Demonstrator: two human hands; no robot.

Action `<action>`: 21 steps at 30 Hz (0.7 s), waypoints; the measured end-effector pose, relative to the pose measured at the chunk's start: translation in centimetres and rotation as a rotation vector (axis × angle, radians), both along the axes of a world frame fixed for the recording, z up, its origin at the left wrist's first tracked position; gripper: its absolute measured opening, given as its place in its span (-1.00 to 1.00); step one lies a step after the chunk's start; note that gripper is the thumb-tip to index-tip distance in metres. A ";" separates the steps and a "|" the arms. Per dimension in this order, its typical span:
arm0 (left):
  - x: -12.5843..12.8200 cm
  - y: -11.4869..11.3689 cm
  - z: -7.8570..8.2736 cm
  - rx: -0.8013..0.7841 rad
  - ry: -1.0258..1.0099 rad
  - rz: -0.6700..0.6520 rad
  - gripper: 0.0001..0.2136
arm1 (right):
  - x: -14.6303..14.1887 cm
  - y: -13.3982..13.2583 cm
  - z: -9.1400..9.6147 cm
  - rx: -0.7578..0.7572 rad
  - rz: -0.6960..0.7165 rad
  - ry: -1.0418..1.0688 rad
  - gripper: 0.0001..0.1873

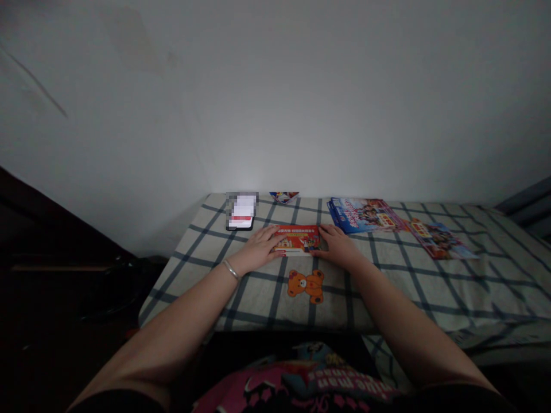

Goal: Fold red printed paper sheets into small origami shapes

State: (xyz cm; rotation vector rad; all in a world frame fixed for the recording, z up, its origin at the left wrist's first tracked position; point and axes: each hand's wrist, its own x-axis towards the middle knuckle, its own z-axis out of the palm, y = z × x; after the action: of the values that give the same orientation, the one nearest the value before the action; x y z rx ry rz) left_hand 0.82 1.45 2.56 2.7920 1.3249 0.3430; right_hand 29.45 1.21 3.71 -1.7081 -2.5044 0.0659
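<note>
A red printed leaflet with white lettering and cartoon figures lies flat on the checked tablecloth in front of me. My left hand, a silver bangle at its wrist, rests palm down on the leaflet's left end with fingers stretched out. On the opposite end lies my right hand, its fingers at the upper right corner and its thumb near the lower edge. Both hands look open and flat, touching the paper. Just below the leaflet, an orange teddy bear picture shows on the cloth.
A phone with a lit, partly blurred screen lies at the back left. Beside it is a small folded colourful paper triangle. A stack of colourful leaflets and another leaflet lie to the right. The white wall borders the checked tablecloth.
</note>
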 end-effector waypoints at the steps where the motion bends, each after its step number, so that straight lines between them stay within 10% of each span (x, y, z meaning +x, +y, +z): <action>1: -0.1 0.1 -0.1 0.004 -0.004 -0.010 -0.52 | 0.1 0.0 0.0 0.001 0.009 0.003 -0.12; 21: -0.2 -0.4 1.3 -0.069 -0.015 0.004 -0.67 | 1.4 0.7 -0.2 -0.059 0.057 0.165 -0.30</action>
State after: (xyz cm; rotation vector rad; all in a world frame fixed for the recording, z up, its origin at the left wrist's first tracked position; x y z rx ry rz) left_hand 0.66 1.06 3.82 2.7258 1.3133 0.3118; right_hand 30.89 1.94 3.47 -1.5809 -2.4526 0.2764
